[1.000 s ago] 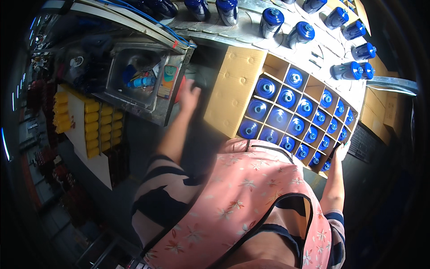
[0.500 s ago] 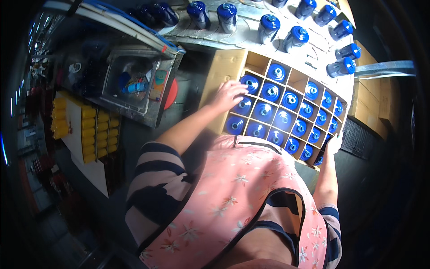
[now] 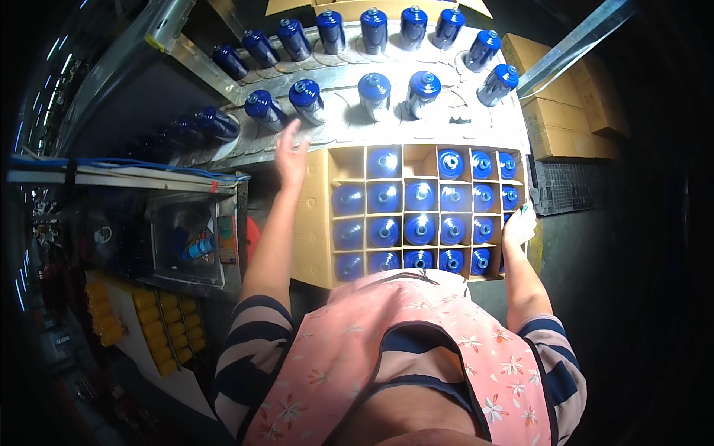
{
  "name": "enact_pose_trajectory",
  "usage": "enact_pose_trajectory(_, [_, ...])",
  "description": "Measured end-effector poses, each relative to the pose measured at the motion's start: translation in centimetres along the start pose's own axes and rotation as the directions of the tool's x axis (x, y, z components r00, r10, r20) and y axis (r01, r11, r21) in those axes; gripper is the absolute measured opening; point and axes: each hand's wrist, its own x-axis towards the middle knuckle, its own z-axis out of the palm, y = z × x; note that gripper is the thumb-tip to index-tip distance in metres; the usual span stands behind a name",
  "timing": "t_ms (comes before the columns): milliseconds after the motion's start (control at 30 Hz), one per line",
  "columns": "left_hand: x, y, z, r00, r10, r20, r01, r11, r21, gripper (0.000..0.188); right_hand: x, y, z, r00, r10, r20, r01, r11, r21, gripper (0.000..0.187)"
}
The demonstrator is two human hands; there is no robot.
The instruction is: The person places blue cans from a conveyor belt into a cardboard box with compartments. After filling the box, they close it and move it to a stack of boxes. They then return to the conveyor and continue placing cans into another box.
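A cardboard box [image 3: 312, 215] with a divider grid stands against my apron. Most cells hold glossy blue bottles [image 3: 420, 229], seen from above with their narrow necks up. Two cells of the far row show no bottle, one at the left corner and one third from the left. Beyond the box's left flap, my left hand [image 3: 291, 154] reaches up with fingers apart, just short of an upright blue bottle [image 3: 306, 97]. My right hand [image 3: 520, 227] is closed at the box's right edge. A small green bit shows at its fingertips; what it grips is unclear.
Upright blue bottles [image 3: 373, 33] stand in two rows on a pale conveyor [image 3: 335, 130] beyond the box. A metal post [image 3: 573, 48] slants at the right, near stacked cartons [image 3: 558, 130]. At left are a sink [image 3: 186, 234] and yellow cylinders [image 3: 160, 327].
My left hand has left the bottle at the box's left side and moved out toward the conveyor. My view has turned, so the box now looks square-on. My right hand stays at the box's right edge.
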Motion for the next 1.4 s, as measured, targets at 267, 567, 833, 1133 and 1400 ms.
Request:
enact_pose_trajectory(267, [12.1, 0.0, 8.6, 0.999, 0.047, 0.006, -0.047, 0.986, 0.159, 0.046, 0.3, -0.6, 0.1, 0.995, 0.002, -0.098, 0.018, 0.979, 0.205, 0.037])
enact_pose_trajectory(567, [11.9, 4.2, 13.6, 0.988, 0.086, 0.125, -0.086, 0.996, -0.006, 0.034, 0.4, -0.6, -0.1, 0.997, 0.062, -0.040, -0.051, 0.970, 0.238, 0.048])
enact_pose_trajectory(833, [10.3, 5.8, 17.7, 0.972, 0.092, 0.218, -0.104, 0.993, 0.047, 0.035, 0.2, -0.7, 0.2, 0.997, 0.061, -0.040, -0.053, 0.983, 0.174, 0.049])
enact_pose_trajectory(1133, [12.2, 6.5, 11.8, 0.955, 0.297, 0.022, -0.297, 0.946, 0.126, 0.047, 0.6, 0.3, 0.6, 0.996, 0.056, -0.071, -0.045, 0.987, 0.155, 0.040])
enact_pose_trajectory(1400, [10.9, 1.3, 9.5, 0.984, 0.035, 0.173, -0.019, 0.996, -0.093, 0.044, -0.3, 1.1, -0.5, 0.999, -0.017, -0.041, 0.030, 0.934, 0.357, 0.038])
